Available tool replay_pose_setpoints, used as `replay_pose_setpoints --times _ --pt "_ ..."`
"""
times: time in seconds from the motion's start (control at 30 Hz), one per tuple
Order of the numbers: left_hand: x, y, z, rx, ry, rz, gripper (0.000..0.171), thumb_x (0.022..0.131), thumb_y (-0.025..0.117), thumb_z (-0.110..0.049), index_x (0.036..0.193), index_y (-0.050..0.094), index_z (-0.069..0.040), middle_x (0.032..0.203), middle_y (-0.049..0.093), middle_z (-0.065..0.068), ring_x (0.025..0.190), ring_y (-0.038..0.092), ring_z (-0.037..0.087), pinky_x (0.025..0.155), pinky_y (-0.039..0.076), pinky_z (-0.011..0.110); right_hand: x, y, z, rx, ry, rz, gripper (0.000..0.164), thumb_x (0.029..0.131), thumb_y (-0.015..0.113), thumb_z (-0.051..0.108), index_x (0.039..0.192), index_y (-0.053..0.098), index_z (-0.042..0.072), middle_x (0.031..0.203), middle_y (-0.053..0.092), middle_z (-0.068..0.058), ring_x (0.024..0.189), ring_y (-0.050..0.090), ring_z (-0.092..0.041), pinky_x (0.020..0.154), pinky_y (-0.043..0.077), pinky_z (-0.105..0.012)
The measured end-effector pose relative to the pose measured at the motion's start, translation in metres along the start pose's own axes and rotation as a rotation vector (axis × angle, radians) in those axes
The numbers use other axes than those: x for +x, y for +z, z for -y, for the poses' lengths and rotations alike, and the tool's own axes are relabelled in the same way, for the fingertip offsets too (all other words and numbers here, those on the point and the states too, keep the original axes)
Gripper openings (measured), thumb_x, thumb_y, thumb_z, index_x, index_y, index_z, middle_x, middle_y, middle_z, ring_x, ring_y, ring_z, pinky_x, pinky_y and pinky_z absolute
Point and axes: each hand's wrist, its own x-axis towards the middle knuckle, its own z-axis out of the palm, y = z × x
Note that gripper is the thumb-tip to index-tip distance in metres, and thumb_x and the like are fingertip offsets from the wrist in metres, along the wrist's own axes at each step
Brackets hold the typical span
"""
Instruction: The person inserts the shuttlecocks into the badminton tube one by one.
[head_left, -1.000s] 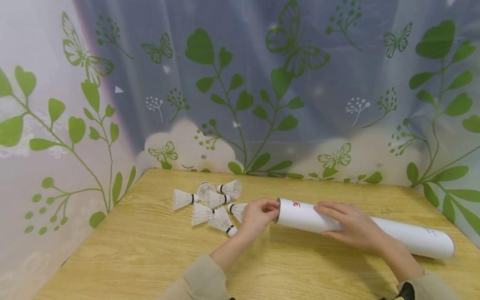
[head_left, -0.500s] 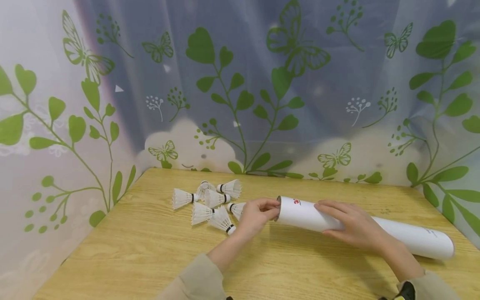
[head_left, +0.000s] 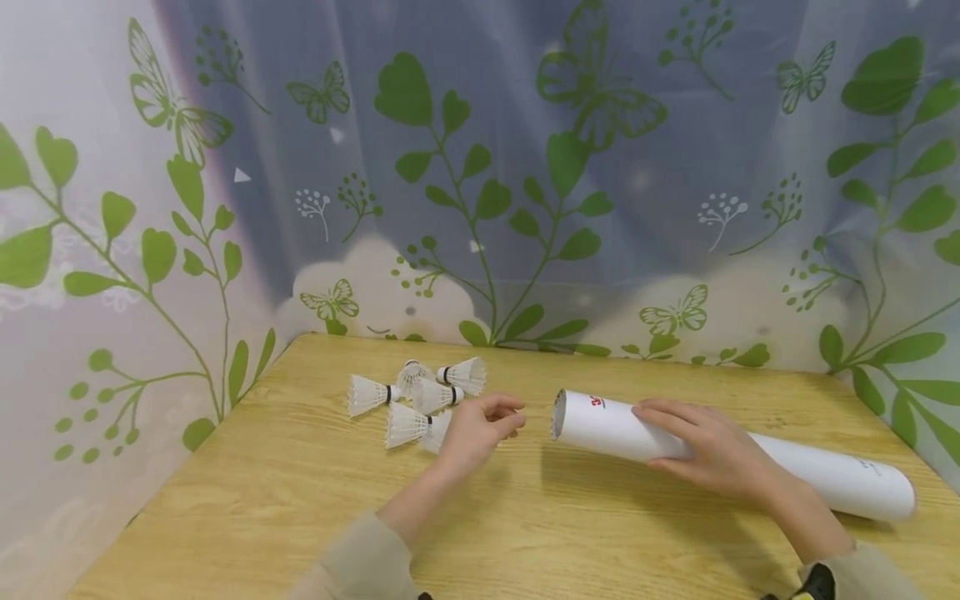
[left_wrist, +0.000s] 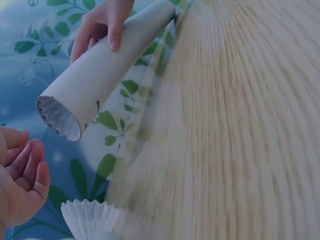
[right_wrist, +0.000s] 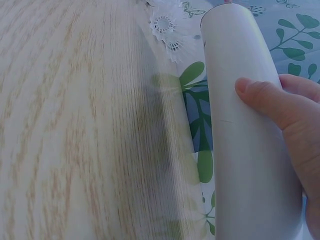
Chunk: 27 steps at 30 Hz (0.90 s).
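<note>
My right hand [head_left: 708, 442] grips a long white shuttlecock tube [head_left: 611, 432] around its middle, thumb on the near side and fingers over the top. The tube's left end is raised off the table, its far right end low. Inside its mouth, feather tips of a shuttlecock [left_wrist: 61, 120] show in the left wrist view. A short way left of the mouth, my left hand [head_left: 477, 429] has its fingers loosely curled around nothing. Behind and beside that hand lie several white feather shuttlecocks [head_left: 406, 425] with black bands; one is partly hidden by the hand.
The wooden table [head_left: 262, 508] runs back to a curtain [head_left: 510, 275] printed with green leaves and butterflies. Another printed cloth [head_left: 97, 400] borders it at the left. The loose shuttlecocks lie in a cluster at the back left.
My left hand has drawn back leftward from the tube's mouth, where its fingertips were before. It now covers the nearest shuttlecocks. The right hand keeps its grip on the tube.
</note>
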Motion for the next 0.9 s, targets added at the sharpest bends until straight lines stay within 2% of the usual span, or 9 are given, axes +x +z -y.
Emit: replay_pose_setpoints --times 0.13,0.2,0.33,0.57,0.67,0.8,0.9 --pt "-0.004 -0.017 0.003 0.039 0.01 -0.019 0.023 0.087 0.064 -0.015 0.106 0.067 -0.003 0.084 0.067 0.008 0.073 0.062 0.017 0.063 0.05 0.032 0.001 0.0 0.001 0.004 -0.003 -0.008 0.065 0.07 0.079 0.035 0.128 0.056 0.015 0.123 0.057 -0.002 0.105 0.056 -0.023 0.077 0.046 -0.043" --pt "-0.006 -0.026 0.005 0.049 0.011 -0.041 0.023 0.087 0.064 -0.015 0.106 0.066 -0.003 0.083 0.067 0.007 0.073 0.063 0.018 0.066 0.051 0.033 0.001 -0.001 0.002 0.003 -0.006 -0.007 0.066 0.07 0.08 0.034 0.128 0.056 0.015 0.124 0.057 -0.002 0.105 0.056 -0.022 0.077 0.047 -0.043" --pt "-0.01 -0.044 0.01 0.048 -0.018 -0.104 0.021 0.085 0.066 -0.013 0.104 0.068 -0.003 0.082 0.067 0.006 0.075 0.063 0.023 0.068 0.052 0.035 0.0 0.0 0.002 0.002 -0.001 -0.002 0.066 0.069 0.08 0.034 0.128 0.056 0.015 0.124 0.057 -0.003 0.106 0.056 -0.023 0.078 0.047 -0.043" --pt "-0.017 -0.077 0.018 0.06 -0.065 -0.189 0.02 0.085 0.065 -0.008 0.103 0.066 0.002 0.083 0.067 0.014 0.071 0.061 0.017 0.068 0.051 0.037 -0.001 0.001 0.001 0.007 0.004 -0.002 0.065 0.072 0.078 0.038 0.129 0.056 0.016 0.124 0.057 -0.003 0.106 0.056 -0.022 0.077 0.047 -0.044" --pt "-0.02 -0.091 0.022 0.072 -0.078 -0.221 0.021 0.086 0.064 -0.007 0.103 0.065 0.004 0.083 0.067 0.013 0.071 0.061 0.017 0.07 0.052 0.036 0.0 0.001 0.002 0.013 0.013 -0.004 0.066 0.069 0.08 0.036 0.128 0.056 0.017 0.123 0.057 -0.003 0.105 0.056 -0.022 0.077 0.047 -0.044" --pt "-0.025 -0.108 0.027 0.117 -0.089 -0.246 0.023 0.086 0.064 -0.008 0.105 0.065 0.006 0.083 0.067 0.013 0.069 0.06 0.015 0.069 0.051 0.033 0.0 0.0 0.003 0.017 0.023 -0.005 0.069 0.066 0.082 0.031 0.128 0.056 0.017 0.123 0.058 -0.003 0.105 0.056 -0.022 0.077 0.046 -0.045" --pt "-0.028 -0.119 0.031 0.149 -0.102 -0.255 0.024 0.086 0.064 -0.008 0.105 0.064 0.006 0.085 0.067 0.014 0.071 0.062 0.02 0.068 0.051 0.032 0.001 0.0 0.004 0.018 0.025 -0.007 0.068 0.067 0.082 0.032 0.128 0.056 0.017 0.123 0.057 -0.003 0.105 0.056 -0.023 0.078 0.046 -0.045"
